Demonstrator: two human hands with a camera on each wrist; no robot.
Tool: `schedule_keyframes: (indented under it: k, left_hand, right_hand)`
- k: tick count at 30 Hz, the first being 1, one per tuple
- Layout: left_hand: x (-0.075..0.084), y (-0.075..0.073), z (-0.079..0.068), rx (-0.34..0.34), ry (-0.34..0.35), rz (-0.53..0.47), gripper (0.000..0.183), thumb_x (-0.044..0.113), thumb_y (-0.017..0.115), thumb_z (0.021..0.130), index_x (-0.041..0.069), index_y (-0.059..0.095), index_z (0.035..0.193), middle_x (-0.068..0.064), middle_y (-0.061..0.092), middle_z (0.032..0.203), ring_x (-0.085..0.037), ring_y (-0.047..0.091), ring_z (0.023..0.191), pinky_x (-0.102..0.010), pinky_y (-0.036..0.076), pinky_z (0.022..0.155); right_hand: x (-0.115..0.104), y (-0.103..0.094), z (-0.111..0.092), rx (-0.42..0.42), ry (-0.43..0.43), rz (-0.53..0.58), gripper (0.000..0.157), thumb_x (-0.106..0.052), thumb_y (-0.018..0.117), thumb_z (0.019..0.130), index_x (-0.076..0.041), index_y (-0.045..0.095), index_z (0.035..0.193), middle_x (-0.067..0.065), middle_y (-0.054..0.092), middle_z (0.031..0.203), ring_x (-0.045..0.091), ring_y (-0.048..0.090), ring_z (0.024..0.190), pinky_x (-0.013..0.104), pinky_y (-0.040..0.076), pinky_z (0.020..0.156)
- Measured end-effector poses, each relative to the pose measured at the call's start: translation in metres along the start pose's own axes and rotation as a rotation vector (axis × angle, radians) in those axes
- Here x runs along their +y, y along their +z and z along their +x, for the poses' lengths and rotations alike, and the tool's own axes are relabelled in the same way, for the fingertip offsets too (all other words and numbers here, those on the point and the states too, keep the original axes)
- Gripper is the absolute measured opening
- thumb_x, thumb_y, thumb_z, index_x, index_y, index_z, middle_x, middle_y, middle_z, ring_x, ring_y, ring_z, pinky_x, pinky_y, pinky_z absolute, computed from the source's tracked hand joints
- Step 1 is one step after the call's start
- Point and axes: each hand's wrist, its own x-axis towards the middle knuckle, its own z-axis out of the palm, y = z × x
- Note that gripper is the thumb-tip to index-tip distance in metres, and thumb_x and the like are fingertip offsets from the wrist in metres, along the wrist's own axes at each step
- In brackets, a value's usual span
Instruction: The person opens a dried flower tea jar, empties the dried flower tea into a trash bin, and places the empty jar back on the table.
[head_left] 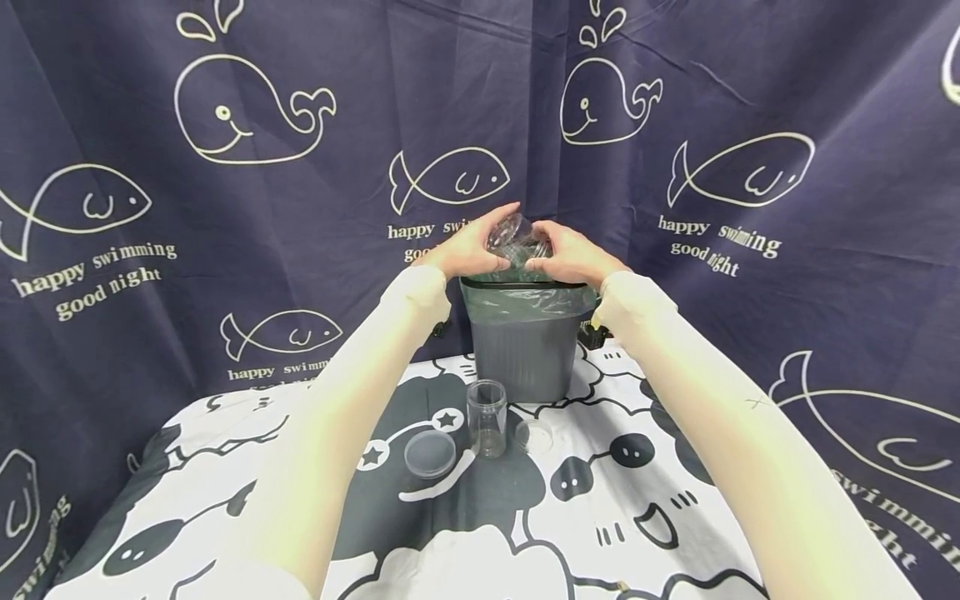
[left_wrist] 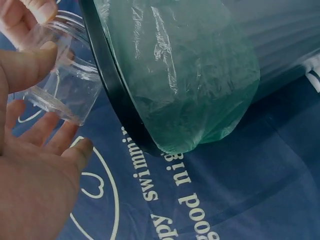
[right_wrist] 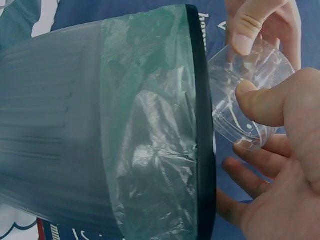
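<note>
A clear plastic jar (head_left: 517, 237) is held tilted just above the mouth of a grey waste bin (head_left: 521, 354). My left hand (head_left: 474, 250) grips it from the left, thumb on the near side and fingers beyond. From the right, my right hand (head_left: 576, 255) grips the same jar, thumb near the ridged neck. In the left wrist view the jar's wall (left_wrist: 72, 95) shows between thumb and fingers, its ridged end toward the bin rim. A green liner bag (head_left: 525, 304) folds over the dark rim (right_wrist: 204, 125).
Another clear jar (head_left: 487, 421) stands upright on the patterned cloth (head_left: 450, 550) before the bin. A round lid (head_left: 430, 454) lies left of it, and a clear round lid (head_left: 534, 436) lies right. Behind hangs a dark blue curtain (head_left: 360, 75).
</note>
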Motion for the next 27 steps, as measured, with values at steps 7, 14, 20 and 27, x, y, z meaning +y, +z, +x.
schedule_keyframes:
  k: [7,14,20,27]
  left_hand:
    - [-0.001,-0.003,0.001,0.065,0.108,0.048,0.093,-0.002,0.077,0.080,0.010,0.032,0.161,-0.012,0.039,0.161,-0.025,0.042,0.144,-0.035,0.034,0.117]
    - [-0.001,-0.003,-0.006,0.119,0.038,-0.003,0.090,0.001,0.080,0.078,0.017,0.036,0.154,-0.010,0.048,0.151,-0.029,0.055,0.130,-0.040,0.047,0.105]
    - [-0.007,-0.003,-0.011,0.164,0.007,-0.051,0.088,0.002,0.085,0.075,0.016,0.036,0.147,-0.013,0.046,0.154,-0.035,0.054,0.136,-0.045,0.049,0.107]
    - [-0.011,-0.002,-0.018,0.204,-0.015,-0.037,0.101,0.008,0.090,0.072,0.017,0.033,0.155,-0.016,0.046,0.145,-0.033,0.059,0.129,-0.037,0.049,0.106]
  right_hand:
    - [-0.007,-0.005,0.001,0.038,-0.029,-0.019,0.075,-0.021,0.069,0.094,-0.003,0.035,0.158,0.019,0.045,0.156,0.035,0.044,0.142,0.048,0.032,0.120]
    - [-0.015,-0.009,-0.001,0.085,-0.090,-0.075,0.077,-0.016,0.071,0.089,-0.004,0.038,0.157,0.021,0.048,0.153,0.037,0.049,0.135,0.050,0.036,0.115]
    - [-0.023,-0.010,0.000,0.095,-0.119,-0.045,0.077,-0.014,0.071,0.089,-0.008,0.039,0.159,0.020,0.047,0.155,0.038,0.050,0.135,0.052,0.039,0.113]
    - [-0.037,-0.011,-0.003,0.117,-0.140,-0.057,0.070,-0.012,0.070,0.090,-0.007,0.044,0.155,0.018,0.046,0.157,0.040,0.047,0.140,0.052,0.038,0.115]
